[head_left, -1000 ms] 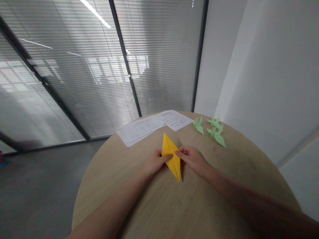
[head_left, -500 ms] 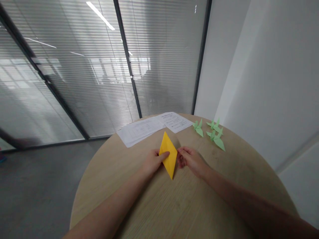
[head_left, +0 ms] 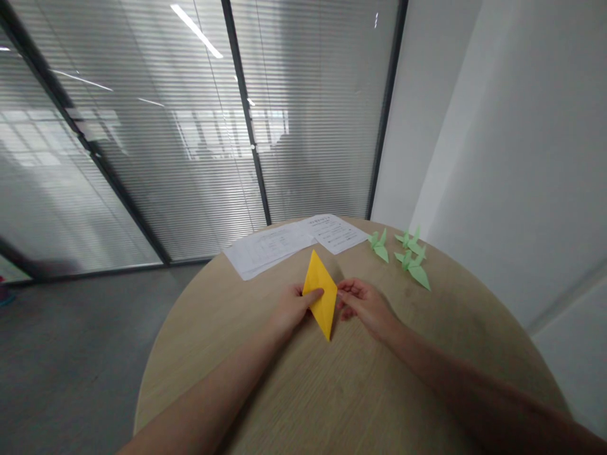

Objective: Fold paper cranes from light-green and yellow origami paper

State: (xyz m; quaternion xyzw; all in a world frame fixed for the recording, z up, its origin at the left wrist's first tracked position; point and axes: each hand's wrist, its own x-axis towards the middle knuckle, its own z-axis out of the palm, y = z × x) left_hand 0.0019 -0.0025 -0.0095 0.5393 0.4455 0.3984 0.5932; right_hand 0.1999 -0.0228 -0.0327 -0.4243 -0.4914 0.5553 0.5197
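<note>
A yellow folded paper (head_left: 321, 309), diamond-shaped with long upper and lower points, is held above the table in the middle of the view. My left hand (head_left: 298, 306) grips its left side, the thumb lying flat across the front and the fingers hidden behind. At the right corner of the diamond, the thumb and forefinger of my right hand (head_left: 365, 306) close on the paper's edge. The other fingers of that hand are loosely curled. How much of the corner sits between the fingertips is too small to make out.
Three light-green folded paper cranes (head_left: 418, 275) sit on the right back of the round wooden table (head_left: 203, 328). Printed white sheets (head_left: 268, 248) lie overlapping along the far edge. Beyond stand a glass partition with blinds (head_left: 317, 151) and a white wall (head_left: 531, 158).
The fingers of my right hand have shifted slightly at the paper's right corner. My left hand keeps the same grip, and the whole view has moved a little.
</note>
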